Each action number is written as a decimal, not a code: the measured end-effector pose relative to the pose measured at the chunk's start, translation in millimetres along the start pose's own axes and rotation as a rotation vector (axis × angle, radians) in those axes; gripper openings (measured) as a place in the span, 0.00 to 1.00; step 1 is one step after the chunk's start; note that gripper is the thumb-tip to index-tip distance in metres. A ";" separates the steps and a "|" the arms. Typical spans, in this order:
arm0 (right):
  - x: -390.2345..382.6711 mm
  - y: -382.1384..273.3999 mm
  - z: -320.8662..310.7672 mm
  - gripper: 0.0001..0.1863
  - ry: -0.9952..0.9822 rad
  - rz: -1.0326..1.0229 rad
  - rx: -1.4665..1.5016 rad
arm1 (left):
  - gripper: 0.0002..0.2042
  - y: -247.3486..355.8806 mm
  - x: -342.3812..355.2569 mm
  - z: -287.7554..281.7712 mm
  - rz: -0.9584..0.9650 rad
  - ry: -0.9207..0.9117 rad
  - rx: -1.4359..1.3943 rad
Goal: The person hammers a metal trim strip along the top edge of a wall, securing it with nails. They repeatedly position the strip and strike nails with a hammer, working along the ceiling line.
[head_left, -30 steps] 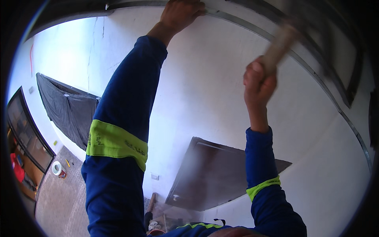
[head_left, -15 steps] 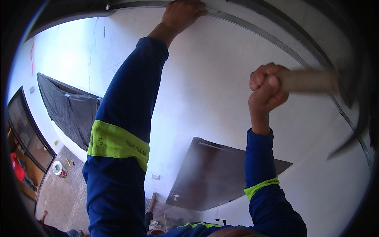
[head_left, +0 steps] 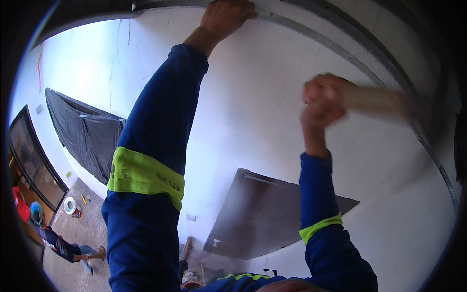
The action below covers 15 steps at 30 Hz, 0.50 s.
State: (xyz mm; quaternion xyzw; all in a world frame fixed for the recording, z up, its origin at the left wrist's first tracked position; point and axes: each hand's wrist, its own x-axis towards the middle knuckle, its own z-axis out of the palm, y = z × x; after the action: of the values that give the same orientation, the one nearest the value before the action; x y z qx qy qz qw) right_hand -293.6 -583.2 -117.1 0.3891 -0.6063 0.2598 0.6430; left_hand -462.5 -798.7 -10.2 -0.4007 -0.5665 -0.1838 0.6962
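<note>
High up at the wall, my left hand (head_left: 226, 19) is closed at a thin metal strip (head_left: 311, 33), its fingers curled against it. Whether something small is also pinched there is hidden. On the right, my right hand (head_left: 323, 97) is wrapped round the wooden handle of a hammer (head_left: 372, 99). Motion smears the hammer, and its dark head is a blur near the right end of the strip. The hammer is apart from my left hand.
Dark beams (head_left: 360, 41) run above the strip. Dark sheets cover two wall openings, one at left (head_left: 87, 131) and one lower down (head_left: 262, 214). On the floor below stand a white bucket (head_left: 72, 208) and a person (head_left: 61, 243) walking; another in red (head_left: 20, 204) is by the doorway.
My right hand and the hammer have shifted slightly left and up, more blurred now. My left hand stays at the strip. Below, a walking person has come further into view.
</note>
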 end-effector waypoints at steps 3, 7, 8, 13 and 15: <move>0.8 17.6 26.2 0.20 -0.173 0.149 -0.525 | 0.06 -0.1 1.8 -0.9 -0.021 -0.038 0.002; -3.7 5.0 6.4 0.20 -0.052 0.273 -0.281 | 0.05 0.0 3.1 -2.8 -0.036 -0.026 0.011; -4.3 -1.2 -1.4 0.20 -0.066 0.277 -0.231 | 0.05 0.3 2.7 -2.9 -0.026 -0.019 0.007; -4.0 7.0 9.1 0.19 -0.028 -0.029 -0.089 | 0.05 0.9 0.2 -1.6 -0.017 0.006 0.001; -3.5 19.5 24.6 0.21 -0.187 0.153 -0.562 | 0.05 0.3 1.0 -1.3 -0.034 -0.033 -0.005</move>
State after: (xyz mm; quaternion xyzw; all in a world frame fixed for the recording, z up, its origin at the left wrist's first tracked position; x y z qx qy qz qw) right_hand -324.0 -591.9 -117.9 0.1713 -0.7384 0.0926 0.6456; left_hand -461.2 -799.3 -9.5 -0.3957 -0.5842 -0.1904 0.6825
